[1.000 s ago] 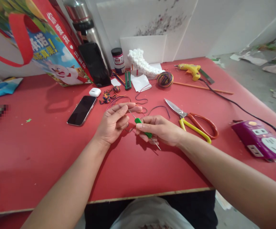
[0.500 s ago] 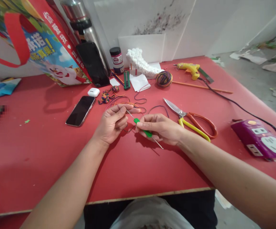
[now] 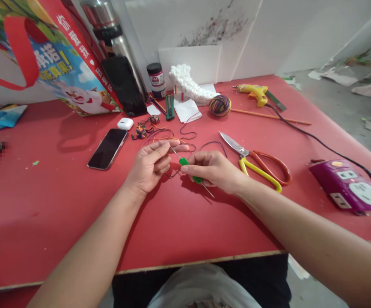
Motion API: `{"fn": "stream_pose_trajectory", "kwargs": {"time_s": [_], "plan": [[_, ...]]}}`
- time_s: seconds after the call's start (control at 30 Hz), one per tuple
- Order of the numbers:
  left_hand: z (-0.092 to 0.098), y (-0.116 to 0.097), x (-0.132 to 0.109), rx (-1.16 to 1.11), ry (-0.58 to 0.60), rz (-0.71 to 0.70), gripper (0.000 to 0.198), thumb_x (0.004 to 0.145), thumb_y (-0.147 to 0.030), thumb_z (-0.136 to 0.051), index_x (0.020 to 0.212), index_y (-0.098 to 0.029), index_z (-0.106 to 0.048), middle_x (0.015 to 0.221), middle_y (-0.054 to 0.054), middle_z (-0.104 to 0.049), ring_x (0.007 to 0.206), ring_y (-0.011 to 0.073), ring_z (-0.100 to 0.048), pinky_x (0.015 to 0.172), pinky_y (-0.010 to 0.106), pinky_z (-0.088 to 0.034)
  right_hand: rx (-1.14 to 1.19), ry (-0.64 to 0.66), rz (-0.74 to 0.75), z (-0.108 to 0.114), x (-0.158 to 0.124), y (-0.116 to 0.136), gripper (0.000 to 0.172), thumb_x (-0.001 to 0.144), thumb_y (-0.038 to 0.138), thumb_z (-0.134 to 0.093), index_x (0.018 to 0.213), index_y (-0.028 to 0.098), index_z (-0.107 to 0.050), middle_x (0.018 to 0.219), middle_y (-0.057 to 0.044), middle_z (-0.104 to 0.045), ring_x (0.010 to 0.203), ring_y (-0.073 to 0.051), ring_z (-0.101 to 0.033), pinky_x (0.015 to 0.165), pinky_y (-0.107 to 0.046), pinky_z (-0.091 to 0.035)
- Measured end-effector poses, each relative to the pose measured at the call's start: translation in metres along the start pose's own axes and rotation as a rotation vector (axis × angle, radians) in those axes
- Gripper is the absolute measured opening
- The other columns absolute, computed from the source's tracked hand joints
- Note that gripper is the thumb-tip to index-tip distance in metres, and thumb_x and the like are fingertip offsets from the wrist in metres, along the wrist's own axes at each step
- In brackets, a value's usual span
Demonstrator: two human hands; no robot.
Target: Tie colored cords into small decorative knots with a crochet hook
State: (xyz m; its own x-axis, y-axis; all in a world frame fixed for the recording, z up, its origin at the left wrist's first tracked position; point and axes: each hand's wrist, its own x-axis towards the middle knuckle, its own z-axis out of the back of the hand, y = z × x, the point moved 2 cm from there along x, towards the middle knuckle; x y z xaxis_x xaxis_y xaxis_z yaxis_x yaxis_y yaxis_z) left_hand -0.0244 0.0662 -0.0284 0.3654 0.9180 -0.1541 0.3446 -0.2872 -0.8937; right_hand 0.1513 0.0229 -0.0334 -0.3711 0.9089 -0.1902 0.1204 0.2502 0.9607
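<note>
My right hand (image 3: pixel 215 171) pinches a thin metal crochet hook with a green grip (image 3: pixel 187 166), its tip pointing up-left toward my left hand (image 3: pixel 153 164). The left hand's thumb and fingers are pinched on strands of multicoloured yarn (image 3: pixel 172 139) that trail back over the red table (image 3: pixel 60 192). Both hands rest low over the table's middle, almost touching. The strand's end inside the left fingers is hidden.
Yellow-and-orange scissors (image 3: pixel 259 164) lie right of my right hand. A phone (image 3: pixel 108 148) and white earbud case (image 3: pixel 125 123) lie left. Behind are a yarn ball (image 3: pixel 220 105), glue gun (image 3: pixel 252 93), white foam piece (image 3: pixel 188 85), jar (image 3: pixel 155 80), printed bag (image 3: pixel 53 60). A purple power strip (image 3: pixel 348 186) sits at right.
Both hands and the hook have shifted very slightly away from me; the grips are unchanged.
</note>
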Motion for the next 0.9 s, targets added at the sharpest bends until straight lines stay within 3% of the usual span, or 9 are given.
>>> {"fn": "stream_pose_trajectory", "kwargs": {"time_s": [0.23, 0.43, 0.6, 0.73, 0.9], "plan": [[-0.006, 0.002, -0.002, 0.117, -0.073, -0.102, 0.017, 0.079, -0.026, -0.084, 0.088, -0.011, -0.082, 0.089, 0.017, -0.083, 0.041, -0.0003, -0.024, 0.041, 0.021, -0.014, -0.132, -0.037, 0.074, -0.001, 0.002, -0.002, 0.048, 0.073, 0.054, -0.092, 0.066, 0.018, -0.061, 0.047, 0.006, -0.054, 0.037, -0.005, -0.043, 0.036, -0.019, -0.027], [-0.004, 0.004, 0.001, 0.117, -0.064, -0.067, 0.026, 0.078, -0.037, -0.087, 0.085, -0.012, -0.081, 0.086, 0.016, -0.083, 0.038, -0.0007, -0.021, 0.041, 0.022, -0.012, 0.038, 0.034, -0.018, -0.002, -0.003, -0.003, 0.046, 0.074, 0.054, -0.09, 0.073, 0.019, -0.06, 0.045, 0.006, -0.057, 0.032, -0.009, -0.048, 0.03, -0.018, -0.033], [-0.008, 0.001, -0.004, 0.164, 0.059, 0.016, 0.041, 0.076, -0.052, -0.089, 0.074, -0.013, -0.08, 0.065, 0.012, -0.076, 0.037, 0.0011, -0.021, 0.041, 0.024, -0.01, 0.117, -0.228, 0.178, -0.001, -0.008, 0.016, 0.048, 0.072, 0.056, -0.093, 0.077, 0.018, -0.066, 0.061, -0.001, -0.07, 0.047, -0.015, -0.067, 0.038, -0.021, -0.051], [-0.02, 0.001, -0.012, 0.195, 0.209, 0.069, 0.038, 0.069, -0.047, -0.095, 0.072, -0.013, -0.08, 0.065, 0.011, -0.076, 0.039, 0.0013, -0.026, 0.042, 0.023, -0.011, 0.055, -0.351, 0.255, 0.001, -0.001, 0.033, 0.051, 0.068, 0.057, -0.097, 0.07, 0.018, -0.064, 0.056, -0.001, -0.067, 0.044, -0.012, -0.062, 0.04, -0.021, -0.049], [-0.016, 0.005, -0.009, 0.188, 0.178, 0.081, 0.026, 0.07, -0.033, -0.094, 0.077, -0.013, -0.08, 0.061, 0.007, -0.073, 0.038, 0.0023, -0.028, 0.041, 0.023, -0.013, -0.006, -0.406, 0.314, 0.009, 0.014, 0.034, 0.047, 0.073, 0.055, -0.094, 0.073, 0.021, -0.062, 0.058, 0.002, -0.063, 0.047, -0.011, -0.062, 0.043, -0.022, -0.049]]}}
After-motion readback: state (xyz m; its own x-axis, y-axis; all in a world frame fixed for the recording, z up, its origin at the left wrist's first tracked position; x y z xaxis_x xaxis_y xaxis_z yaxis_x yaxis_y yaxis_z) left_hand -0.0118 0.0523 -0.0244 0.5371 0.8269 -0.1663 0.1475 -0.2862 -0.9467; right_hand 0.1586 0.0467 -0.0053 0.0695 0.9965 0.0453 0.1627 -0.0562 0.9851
